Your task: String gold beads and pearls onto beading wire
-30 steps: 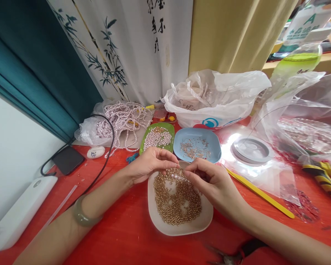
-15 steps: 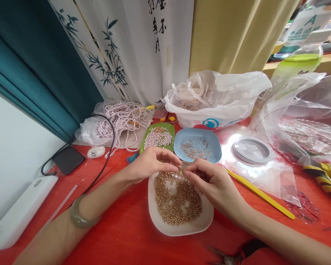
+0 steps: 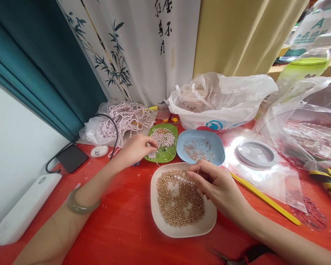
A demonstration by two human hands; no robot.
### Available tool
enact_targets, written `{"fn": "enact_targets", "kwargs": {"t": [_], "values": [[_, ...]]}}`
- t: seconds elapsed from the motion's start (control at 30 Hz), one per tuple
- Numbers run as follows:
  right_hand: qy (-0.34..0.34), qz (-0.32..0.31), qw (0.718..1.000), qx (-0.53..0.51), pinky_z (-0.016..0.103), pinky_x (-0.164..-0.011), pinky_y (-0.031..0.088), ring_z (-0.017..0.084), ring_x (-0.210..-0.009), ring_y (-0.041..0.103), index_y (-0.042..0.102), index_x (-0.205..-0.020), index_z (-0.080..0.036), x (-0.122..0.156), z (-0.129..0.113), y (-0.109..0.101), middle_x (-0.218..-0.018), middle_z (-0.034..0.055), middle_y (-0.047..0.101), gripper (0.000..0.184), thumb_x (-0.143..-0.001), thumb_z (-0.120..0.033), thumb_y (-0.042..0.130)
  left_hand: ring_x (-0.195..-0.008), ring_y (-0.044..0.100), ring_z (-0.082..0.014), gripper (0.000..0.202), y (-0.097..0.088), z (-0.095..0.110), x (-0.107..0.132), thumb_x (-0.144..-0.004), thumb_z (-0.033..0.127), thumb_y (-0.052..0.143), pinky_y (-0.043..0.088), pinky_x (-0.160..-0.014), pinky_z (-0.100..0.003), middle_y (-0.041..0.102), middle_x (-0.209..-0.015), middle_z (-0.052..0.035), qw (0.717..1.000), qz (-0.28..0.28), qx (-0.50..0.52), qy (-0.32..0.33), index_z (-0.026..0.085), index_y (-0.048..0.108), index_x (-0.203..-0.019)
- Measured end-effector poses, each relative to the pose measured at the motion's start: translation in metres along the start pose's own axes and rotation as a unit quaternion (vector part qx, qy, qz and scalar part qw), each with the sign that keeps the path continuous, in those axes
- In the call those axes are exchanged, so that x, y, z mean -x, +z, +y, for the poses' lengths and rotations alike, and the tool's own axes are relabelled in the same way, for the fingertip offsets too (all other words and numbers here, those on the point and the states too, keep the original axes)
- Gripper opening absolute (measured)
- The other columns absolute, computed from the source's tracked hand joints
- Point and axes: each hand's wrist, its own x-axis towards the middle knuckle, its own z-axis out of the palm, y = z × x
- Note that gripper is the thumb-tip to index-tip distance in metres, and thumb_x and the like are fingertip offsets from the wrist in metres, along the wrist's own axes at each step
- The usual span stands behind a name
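A white dish [image 3: 165, 226] full of small gold beads lies on the red table in front of me. My right hand [image 3: 213, 184] hovers over its far rim, thumb and fingers pinched on a thin, barely visible thread or pin. My left hand [image 3: 138, 147] reaches to the green dish [image 3: 165, 156] of pale pearl beads, fingertips pinched in the beads at its near left edge. A green bangle [image 3: 78, 206] sits on my left wrist. A blue dish [image 3: 209, 138] with small metal pins lies beside the green one.
Strands of pearls [image 3: 124, 117] in a bag lie at the back left, a white plastic bag [image 3: 223, 99] behind the dishes, clear bags and a thread spool [image 3: 255, 152] at right. A yellow strip [image 3: 267, 200], pliers [image 3: 329, 180], a phone [image 3: 71, 158] with cable and a white device [image 3: 22, 209] are around.
My left hand left the right hand over the gold beads and moved up-left to the green dish of pearls. The right hand stayed over the white dish.
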Motion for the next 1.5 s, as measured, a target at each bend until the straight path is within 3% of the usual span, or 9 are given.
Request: {"fn": "enact_targets", "kwargs": {"t": [0.2,0.37,0.47,0.53,0.67,0.77,1.13,1.5], "values": [[-0.006,-0.004,1.000,0.012,0.021,-0.042,0.038,0.009,-0.043,0.045,0.055,-0.071,-0.018,0.000,0.000,0.000,-0.049,-0.0045,0.046,0.015,-0.081,-0.027,0.048,-0.081,0.050,-0.0210,0.015,0.014,-0.006,0.001,-0.069,0.025,0.055,0.031,-0.070,-0.031,0.065,-0.080,-0.0046,0.996,0.006,-0.077,0.051,0.022,0.068,-0.078],[-0.007,0.003,1.000,0.013,0.021,-0.041,0.038,0.008,-0.043,0.044,0.056,-0.069,-0.018,0.001,-0.001,0.000,-0.051,-0.0039,0.046,0.017,-0.081,-0.027,0.048,-0.080,0.049,-0.0208,0.012,0.015,-0.001,0.000,-0.070,0.025,0.056,0.032,-0.071,-0.032,0.065,-0.076,-0.0046,0.997,0.025,-0.052,0.047,0.021,0.067,-0.071],[-0.006,-0.002,1.000,0.001,0.020,-0.041,0.038,0.008,-0.044,0.044,0.056,-0.070,-0.018,0.001,-0.001,0.000,-0.053,-0.0031,0.048,0.016,-0.081,-0.027,0.048,-0.075,0.052,-0.0173,0.013,0.016,0.010,0.002,-0.072,0.026,0.056,0.037,-0.069,-0.030,0.065,-0.080,-0.0047,0.998,0.030,0.050,0.021,0.019,0.066,-0.076],[0.000,-0.005,1.000,-0.010,0.020,-0.040,0.037,0.008,-0.044,0.043,0.055,-0.068,-0.018,0.001,-0.002,0.000,-0.052,-0.0035,0.047,0.017,-0.081,-0.027,0.048,-0.069,0.054,-0.0143,0.015,0.017,0.021,0.005,-0.071,0.028,0.058,0.040,-0.064,-0.027,0.064,-0.080,-0.0048,0.986,0.004,0.167,0.003,0.016,0.064,-0.078],[0.032,-0.005,0.999,-0.035,0.020,-0.037,0.035,0.008,-0.042,0.041,0.054,-0.066,-0.018,0.001,-0.003,-0.001,-0.049,-0.0047,0.044,0.018,-0.079,-0.029,0.050,-0.068,0.056,-0.0119,0.016,0.020,0.042,0.015,-0.067,0.026,0.065,0.044,-0.058,-0.023,0.064,-0.077,-0.0037,0.925,-0.079,0.371,-0.020,0.014,0.062,-0.076],[0.052,-0.004,0.997,-0.052,0.020,-0.038,0.035,0.008,-0.043,0.041,0.054,-0.067,-0.018,0.000,-0.004,-0.001,-0.050,-0.0045,0.045,0.017,-0.079,-0.030,0.050,-0.065,0.056,-0.0098,0.012,0.022,0.050,0.020,-0.065,0.021,0.066,0.044,-0.058,-0.021,0.063,-0.072,-0.0017,0.894,-0.109,0.432,-0.042,0.013,0.063,-0.074],[0.048,0.003,0.997,-0.053,0.020,-0.038,0.035,0.008,-0.042,0.042,0.056,-0.069,-0.017,0.001,-0.005,-0.001,-0.052,-0.0033,0.048,0.017,-0.078,-0.030,0.050,-0.059,0.053,-0.0077,0.008,0.023,0.054,0.022,-0.063,0.016,0.067,0.044,-0.057,-0.021,0.061,-0.066,-0.0002,0.878,-0.125,0.458,-0.056,0.012,0.064,-0.070],[0.039,0.003,0.999,-0.034,0.021,-0.041,0.036,0.008,-0.045,0.043,0.057,-0.068,-0.016,0.000,-0.005,-0.001,-0.053,-0.0020,0.050,0.019,-0.078,-0.030,0.050,-0.057,0.052,-0.0077,0.011,0.023,0.056,0.023,-0.063,0.020,0.068,0.042,-0.057,-0.021,0.062,-0.064,-0.0001,0.901,-0.118,0.415,-0.049,0.013,0.065,-0.070]]}}
